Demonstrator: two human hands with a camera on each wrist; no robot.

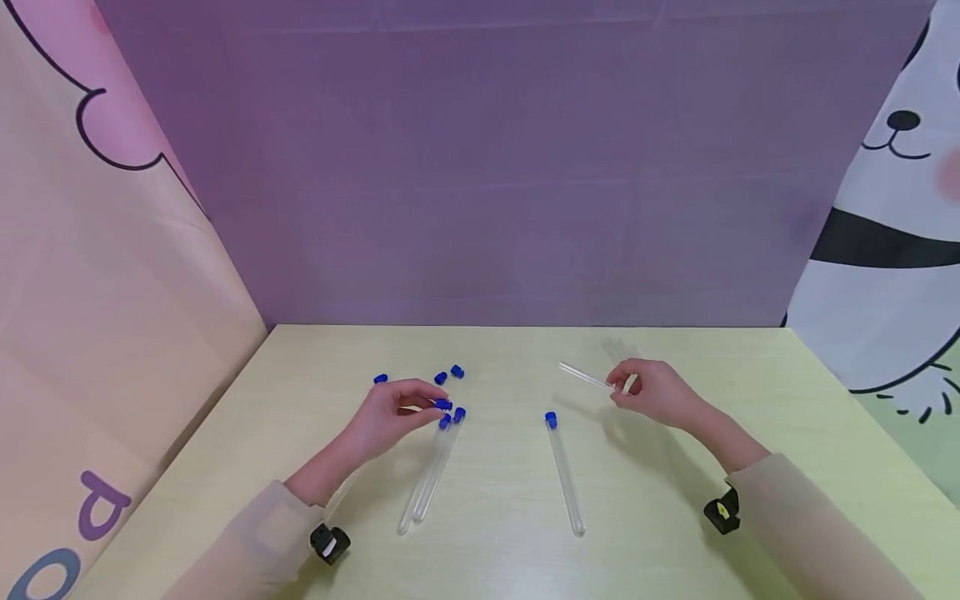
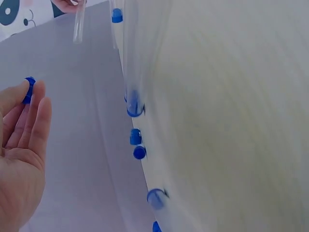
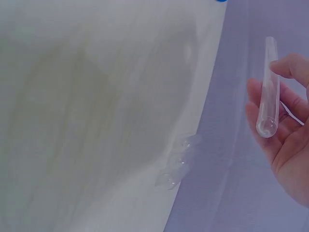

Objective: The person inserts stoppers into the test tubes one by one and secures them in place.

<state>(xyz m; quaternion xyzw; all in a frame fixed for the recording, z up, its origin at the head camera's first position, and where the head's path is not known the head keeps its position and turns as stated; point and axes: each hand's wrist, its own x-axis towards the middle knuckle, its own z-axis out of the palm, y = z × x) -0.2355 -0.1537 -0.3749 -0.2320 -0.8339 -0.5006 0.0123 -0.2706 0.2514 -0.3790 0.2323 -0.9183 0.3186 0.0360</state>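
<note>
My left hand (image 1: 393, 418) pinches a blue cap (image 2: 29, 90) between thumb and fingertips, raised above the table. In the right wrist view, my right hand (image 3: 292, 121) holds a clear test tube (image 3: 268, 99) with no cap on it, its rounded end toward the camera. The head view shows that tube's other end pointing left, toward the left hand. Just below the left fingertips lie two blue-capped test tubes (image 1: 441, 471) side by side. Another capped tube (image 1: 565, 475) lies between the two hands.
Loose blue caps (image 1: 457, 371) lie behind the left hand. Several uncapped tubes (image 3: 178, 164) lie at the back right, partly hidden by the right hand in the head view. A purple backdrop (image 1: 487, 167) stands behind the pale table (image 1: 510, 550), with printed cloths at both sides.
</note>
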